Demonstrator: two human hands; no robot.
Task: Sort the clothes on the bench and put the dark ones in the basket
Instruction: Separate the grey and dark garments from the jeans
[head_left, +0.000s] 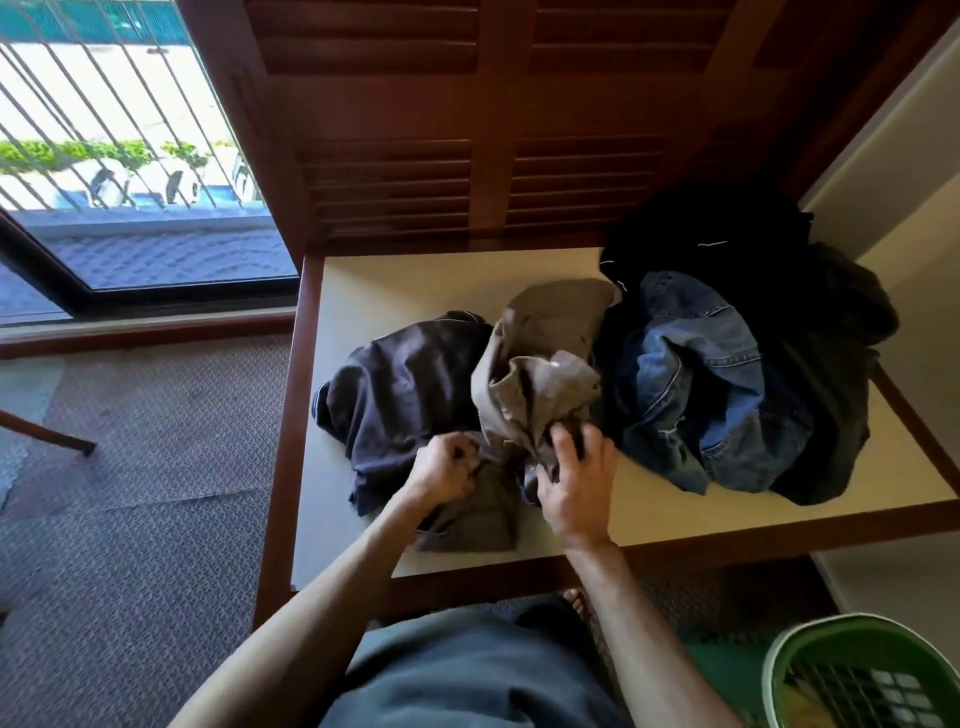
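You stand at a pale-topped desk (415, 280) framed in dark wood, louvred shutters behind it and a barred window to your left. Four heaps lie across it: a dark navy garment (400, 395) at left, a tan-grey garment (545, 353) in the middle, blue jeans (691, 384) touching it on the right, and black clothes (727, 244) piled at the back right. Your left hand (447, 467) is curled tight on cloth where the navy and tan pieces meet; your right hand (576, 483) grips the tan garment's near fold, probably to pull the two apart. The tan cloth lies close to the desk's front edge. The green basket (779, 660) waits on the floor at lower right, with open carpet between.
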